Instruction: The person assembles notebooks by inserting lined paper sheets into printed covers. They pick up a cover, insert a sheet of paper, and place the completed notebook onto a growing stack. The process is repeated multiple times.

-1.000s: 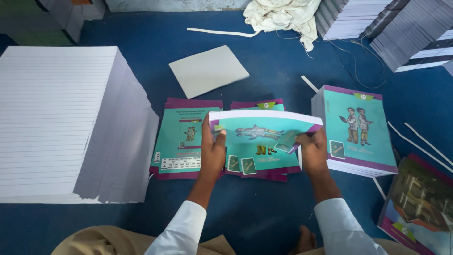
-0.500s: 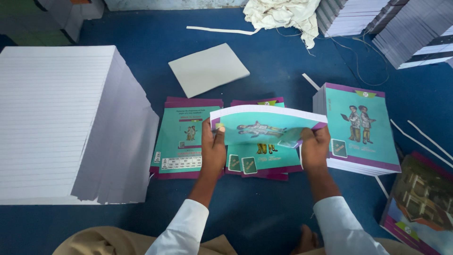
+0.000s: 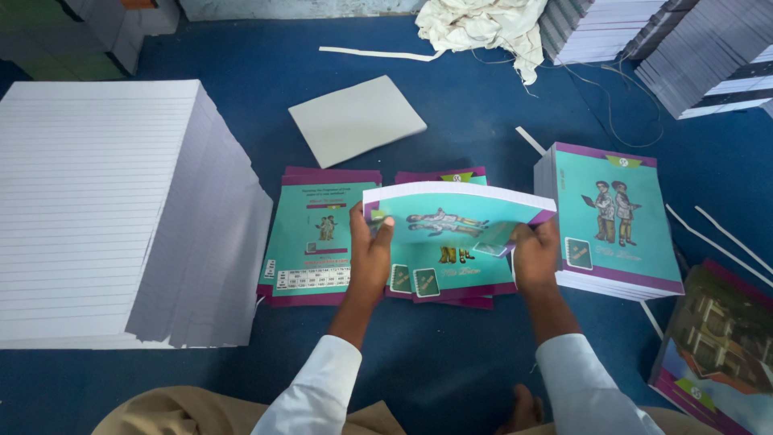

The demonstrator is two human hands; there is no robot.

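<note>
Notebook [image 3: 455, 217]: glossy teal card cover, white paper pages. Paper stack [image 3: 105, 209]: matt ruled sheets. Floor [image 3: 241, 89]: blue, matt, cloth-like covering. Rag [image 3: 483, 28]: crumpled off-white cloth. Grey board [image 3: 357, 119]: matt, smooth card.

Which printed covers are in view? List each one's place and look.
Held notebook, between left hand and right hand: teal, purple edge, bent.
Cover sheets, left of the hands: teal, purple border.
Notebook stack, right: teal.
Building-picture cover, far right.
</note>
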